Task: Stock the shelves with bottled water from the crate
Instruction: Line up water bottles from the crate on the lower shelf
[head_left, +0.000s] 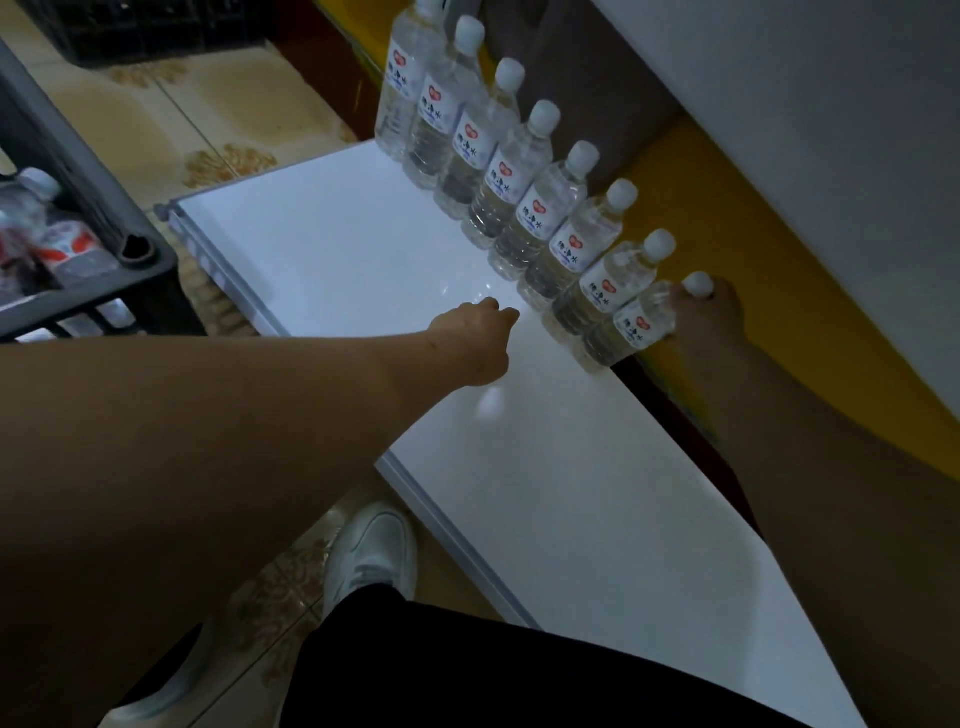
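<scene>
Several clear water bottles (540, 208) with white caps and red-marked labels stand in a diagonal row along the back of the white shelf (363, 270). My right hand (711, 317) grips the neck of the nearest bottle (636, 330) at the row's end, which stands on the shelf. My left hand (485, 338) hovers over the shelf just left of that bottle, fingers curled, holding nothing. The dark crate (104, 291) at the left holds more bottles (57, 234).
A yellow and brown wall panel (727, 223) backs the shelf, with a grey shelf (831, 130) overhanging it. A second black crate (145, 31) sits on the tiled floor at top left. My white shoe (371, 551) stands by the shelf's front edge.
</scene>
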